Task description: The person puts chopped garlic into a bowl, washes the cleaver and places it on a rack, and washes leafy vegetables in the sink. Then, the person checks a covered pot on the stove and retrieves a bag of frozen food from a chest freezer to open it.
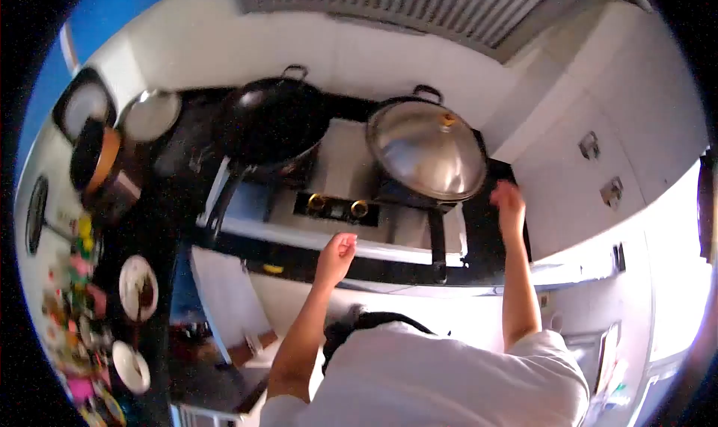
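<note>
My left hand [337, 257] hangs over the front edge of the counter, below the stove knobs [338, 206], with its fingers curled in; whether anything small is in them cannot be made out. To the right of a wok covered by a shiny domed lid [428, 149], my right hand [508, 197] is raised over the dark counter, blurred and apart from the lid. The lid has a gold-coloured knob. The covered wok's dark handle [437, 246] points toward me, between my two hands. Left of it on the stove sits a black wok [271, 122] without a lid.
A round metal lid [150, 116] and a dark pot with a tan band [105, 160] stand at the back left. Nearer are a plate with dark food [138, 288], a white bowl [132, 367] and colourful items [75, 307]. White cabinets [598, 158] are at the right.
</note>
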{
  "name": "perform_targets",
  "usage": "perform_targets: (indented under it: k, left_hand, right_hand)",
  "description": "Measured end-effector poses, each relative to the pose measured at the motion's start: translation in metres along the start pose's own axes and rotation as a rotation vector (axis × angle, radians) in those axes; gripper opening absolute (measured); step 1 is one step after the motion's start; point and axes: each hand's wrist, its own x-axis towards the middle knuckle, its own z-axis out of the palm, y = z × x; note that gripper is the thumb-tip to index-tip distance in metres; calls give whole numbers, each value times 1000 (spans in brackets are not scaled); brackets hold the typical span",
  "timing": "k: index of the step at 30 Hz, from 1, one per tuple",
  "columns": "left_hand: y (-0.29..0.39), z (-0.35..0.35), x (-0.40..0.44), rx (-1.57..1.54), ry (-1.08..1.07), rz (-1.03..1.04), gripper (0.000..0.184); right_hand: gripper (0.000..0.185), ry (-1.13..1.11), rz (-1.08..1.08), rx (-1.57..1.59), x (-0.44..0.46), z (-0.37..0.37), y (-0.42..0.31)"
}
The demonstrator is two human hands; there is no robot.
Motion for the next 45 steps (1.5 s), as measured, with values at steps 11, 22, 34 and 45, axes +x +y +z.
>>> perform_targets:
  k: [11,22,34,45]
  left_hand:
    - [-31,104,-58,-283,-797,-394,12]
    - [-13,241,-136,-65,-1092,-392,15]
    - [91,514,-232,-20,-1386,-166,20]
    - [382,757,-140,-668,-1296,383,27]
  right_hand:
    - [18,-371,923,-15,-309,-105,76]
    - [28,-190,1054,-40,-410,-225,78]
    - [23,363,1045,402,-442,-451,99]
    - [25,485,179,713,-185,-682,96]
